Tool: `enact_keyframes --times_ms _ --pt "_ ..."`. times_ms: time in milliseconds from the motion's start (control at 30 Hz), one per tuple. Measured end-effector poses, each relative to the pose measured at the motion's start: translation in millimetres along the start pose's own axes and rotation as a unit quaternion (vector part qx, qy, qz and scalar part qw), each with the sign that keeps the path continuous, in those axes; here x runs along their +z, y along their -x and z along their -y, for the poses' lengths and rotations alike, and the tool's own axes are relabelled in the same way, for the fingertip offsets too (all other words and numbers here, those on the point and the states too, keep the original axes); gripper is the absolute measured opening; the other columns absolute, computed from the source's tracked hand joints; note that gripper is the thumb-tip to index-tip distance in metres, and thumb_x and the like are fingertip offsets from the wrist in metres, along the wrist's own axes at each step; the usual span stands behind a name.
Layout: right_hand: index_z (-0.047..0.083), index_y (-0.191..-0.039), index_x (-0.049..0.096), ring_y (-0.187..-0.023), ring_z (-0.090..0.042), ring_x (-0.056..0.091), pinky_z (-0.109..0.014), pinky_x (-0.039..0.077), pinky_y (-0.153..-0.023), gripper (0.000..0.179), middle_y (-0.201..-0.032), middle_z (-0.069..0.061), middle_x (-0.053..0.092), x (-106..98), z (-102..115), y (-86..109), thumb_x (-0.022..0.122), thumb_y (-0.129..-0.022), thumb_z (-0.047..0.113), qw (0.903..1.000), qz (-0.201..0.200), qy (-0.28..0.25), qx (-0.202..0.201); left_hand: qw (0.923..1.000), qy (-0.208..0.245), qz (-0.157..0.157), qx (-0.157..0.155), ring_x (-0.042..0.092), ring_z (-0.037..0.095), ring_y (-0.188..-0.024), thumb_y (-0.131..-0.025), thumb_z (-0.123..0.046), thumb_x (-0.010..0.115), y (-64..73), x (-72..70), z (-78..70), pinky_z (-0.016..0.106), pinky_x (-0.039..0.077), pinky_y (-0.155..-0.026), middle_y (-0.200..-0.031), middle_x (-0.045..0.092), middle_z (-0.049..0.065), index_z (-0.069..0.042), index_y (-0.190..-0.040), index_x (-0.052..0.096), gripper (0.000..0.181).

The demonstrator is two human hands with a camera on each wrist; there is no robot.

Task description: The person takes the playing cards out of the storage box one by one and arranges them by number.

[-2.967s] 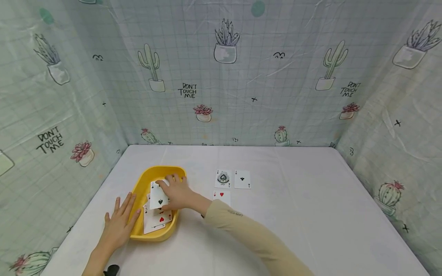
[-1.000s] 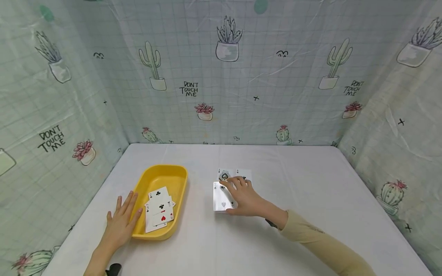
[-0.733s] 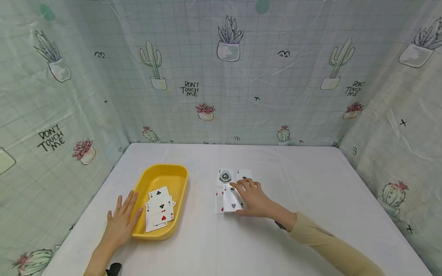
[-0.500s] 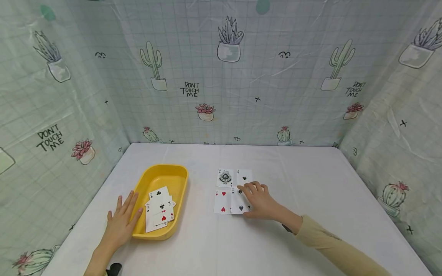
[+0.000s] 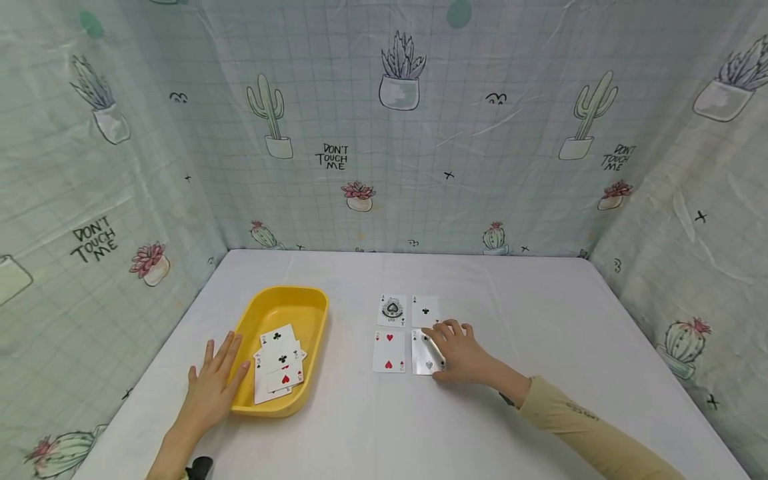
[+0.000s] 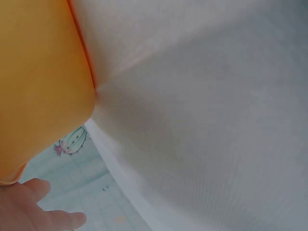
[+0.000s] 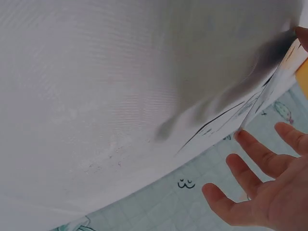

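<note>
My right hand (image 5: 465,353) pinches a two of spades (image 5: 423,359) by its near and far edges, thumb on the near one. The card lies low over the table, right of a two of hearts (image 5: 389,352) and below an ace of clubs (image 5: 425,308). In the right wrist view the card (image 7: 262,98) appears edge-on, slightly bowed, between thumb and fingertip. My left hand (image 5: 210,387), fingers spread and straight, rests against the left rim of a yellow tray (image 5: 303,313). The left wrist view shows the tray's outer wall (image 6: 43,72) beside that hand.
An ace of spades (image 5: 393,311) lies above the two of hearts. Inside the tray several overlapping cards lie face up, a two of clubs (image 5: 276,336) among them. Patterned cloth (image 5: 456,133) walls in the white table (image 5: 516,307) at the back and sides.
From the tray, the right hand has carried the two of spades rightward to the table. Over the last half second it shifted slightly right, off the two of hearts. The left hand stayed put.
</note>
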State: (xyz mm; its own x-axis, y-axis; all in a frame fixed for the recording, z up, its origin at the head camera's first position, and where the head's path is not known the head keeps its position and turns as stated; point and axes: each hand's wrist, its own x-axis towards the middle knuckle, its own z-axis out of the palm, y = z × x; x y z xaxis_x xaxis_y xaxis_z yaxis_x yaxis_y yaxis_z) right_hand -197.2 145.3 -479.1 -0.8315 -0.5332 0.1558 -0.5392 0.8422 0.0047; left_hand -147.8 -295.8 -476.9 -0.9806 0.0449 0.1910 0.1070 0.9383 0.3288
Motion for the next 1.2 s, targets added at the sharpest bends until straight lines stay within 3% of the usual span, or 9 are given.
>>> enact_keyframes --times_ms 767,1200 --pt "0.016 -0.134 0.035 -0.117 -0.029 0.036 -0.057 0.033 -0.088 0.076 -0.124 -0.008 0.046 10.4 -8.8 2.4 0.064 -0.071 0.049 0.9992 0.013 -0.005 -0.038 0.9999 0.008 -0.011 0.002 -0.001 0.042 -0.136 -0.095 -0.038 0.033 -0.3 2.0 1.6 0.077 0.009 -0.089 -0.148 0.019 0.018 -0.014 -0.144 0.012 0.058" --pt "0.017 -0.134 0.035 -0.116 -0.028 0.037 -0.056 0.034 -0.088 0.078 -0.124 -0.007 0.046 16.0 -10.5 1.1 0.063 -0.071 0.051 0.9995 0.024 -0.008 -0.02 0.9999 0.006 -0.009 -0.002 -0.001 0.043 -0.136 -0.095 -0.039 0.033 3.1 3.2 0.1 0.077 0.009 -0.09 -0.148 0.018 0.018 -0.014 -0.144 0.013 0.059"
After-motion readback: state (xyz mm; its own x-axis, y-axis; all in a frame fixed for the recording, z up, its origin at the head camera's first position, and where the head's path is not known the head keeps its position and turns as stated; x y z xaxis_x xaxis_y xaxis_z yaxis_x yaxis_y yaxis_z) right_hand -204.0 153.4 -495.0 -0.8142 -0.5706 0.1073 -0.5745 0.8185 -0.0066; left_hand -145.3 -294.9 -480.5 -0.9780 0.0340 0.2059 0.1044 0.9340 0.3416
